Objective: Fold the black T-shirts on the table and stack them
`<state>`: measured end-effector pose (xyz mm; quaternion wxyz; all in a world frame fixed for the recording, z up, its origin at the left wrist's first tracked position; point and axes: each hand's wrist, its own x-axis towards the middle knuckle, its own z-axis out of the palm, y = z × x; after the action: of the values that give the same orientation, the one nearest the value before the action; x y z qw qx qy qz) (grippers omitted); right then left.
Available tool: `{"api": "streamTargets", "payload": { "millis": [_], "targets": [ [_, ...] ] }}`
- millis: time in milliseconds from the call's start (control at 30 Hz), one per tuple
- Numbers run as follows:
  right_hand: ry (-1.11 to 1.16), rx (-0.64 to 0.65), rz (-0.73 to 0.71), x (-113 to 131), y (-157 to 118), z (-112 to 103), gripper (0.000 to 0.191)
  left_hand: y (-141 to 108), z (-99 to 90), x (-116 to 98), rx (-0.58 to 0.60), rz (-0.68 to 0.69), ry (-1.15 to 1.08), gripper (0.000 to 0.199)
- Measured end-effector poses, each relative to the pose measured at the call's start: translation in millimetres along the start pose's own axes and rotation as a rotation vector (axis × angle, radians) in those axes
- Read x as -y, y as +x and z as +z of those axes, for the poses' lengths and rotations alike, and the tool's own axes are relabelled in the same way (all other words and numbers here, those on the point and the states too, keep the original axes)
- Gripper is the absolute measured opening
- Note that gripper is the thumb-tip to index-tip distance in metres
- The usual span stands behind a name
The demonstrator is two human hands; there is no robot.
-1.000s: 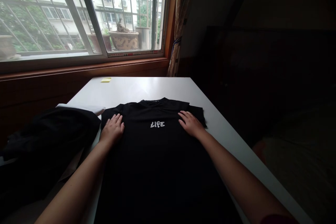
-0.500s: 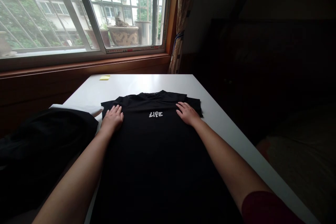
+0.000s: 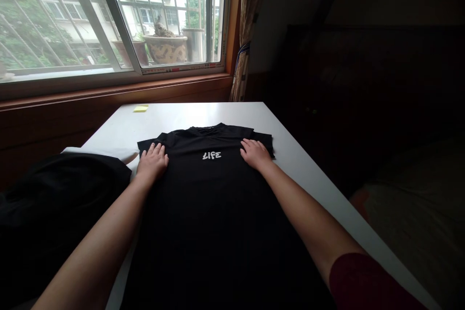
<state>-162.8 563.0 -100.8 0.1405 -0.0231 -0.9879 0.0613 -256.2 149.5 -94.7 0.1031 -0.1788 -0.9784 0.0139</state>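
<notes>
A black T-shirt (image 3: 214, 203) with small white lettering on the chest lies spread on the white table (image 3: 174, 112), its neckline toward the window. My left hand (image 3: 152, 161) rests on the shirt near its left sleeve, palm down with the fingers out. On the opposite side my right hand (image 3: 256, 153) lies flat by the right sleeve, fingers pointing toward the lettering. Neither hand grips the cloth. The lower part of the shirt runs out of view at the bottom and is very dark.
Dark clothing (image 3: 69, 193) is heaped at the table's left side, with a white cloth (image 3: 105, 151) under it. A yellow sticky note (image 3: 141, 108) lies near the far left corner. Beyond the table are a barred window (image 3: 109, 19) and a tied curtain (image 3: 244, 43).
The whole view has shifted slightly, so everything appears a little further left. Both hands stay laid on the shirt in nearly the same spots.
</notes>
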Motion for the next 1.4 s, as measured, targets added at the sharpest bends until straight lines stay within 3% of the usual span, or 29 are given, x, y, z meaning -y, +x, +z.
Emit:
{"api": "streamTargets", "payload": {
  "millis": [67, 167, 267, 367, 467, 600, 800, 933, 1067, 1200, 1400],
  "targets": [
    [-0.013, -0.044, 0.014, 18.0, -8.0, -6.8, 0.048, -7.2, -13.6, -14.7, -0.064, 0.017, 0.004, 0.057],
    [0.037, -0.116, -0.006, 58.3, -33.2, -11.3, 0.049, -31.9, -32.3, -56.2, -0.186, 0.070, -0.047, 0.057],
    [0.149, -0.075, -0.093, 99.6, -71.3, -6.8, 0.051, -71.7, -37.8, -104.9, -0.182, 0.221, -0.129, 0.055],
    [0.176, -0.027, -0.143, 118.5, -106.0, -2.5, 0.055, -111.0, -31.2, -133.1, -0.111, 0.292, -0.170, 0.054],
    [0.145, 0.015, -0.097, 105.0, -126.9, -8.8, 0.058, -136.0, -26.7, -128.6, -0.035, 0.253, -0.166, 0.057],
    [0.083, 0.062, -0.024, 54.1, -149.3, -27.8, 0.058, -155.1, -31.3, -92.4, 0.030, 0.224, -0.125, 0.057],
    [0.003, 0.008, 0.063, -17.5, -202.5, -43.6, 0.053, -193.8, -32.5, -42.8, 0.011, 0.234, -0.105, 0.056],
    [0.070, 0.014, 0.066, -37.9, -227.9, -50.2, 0.050, -223.5, -32.2, -21.8, -0.016, 0.277, -0.125, 0.054],
    [0.225, -0.056, 0.084, -36.0, -245.0, -65.6, 0.044, -253.2, -39.9, -9.2, -0.064, 0.343, -0.160, 0.051],
    [0.305, -0.098, 0.136, -15.6, -265.8, -91.2, 0.024, -282.0, -59.4, -21.5, -0.082, 0.444, -0.269, 0.042],
    [0.301, 0.116, 0.189, 10.4, -287.9, -118.1, 0.009, -306.1, -92.6, -92.9, 0.076, 0.486, -0.455, 0.032]
  ]
}}
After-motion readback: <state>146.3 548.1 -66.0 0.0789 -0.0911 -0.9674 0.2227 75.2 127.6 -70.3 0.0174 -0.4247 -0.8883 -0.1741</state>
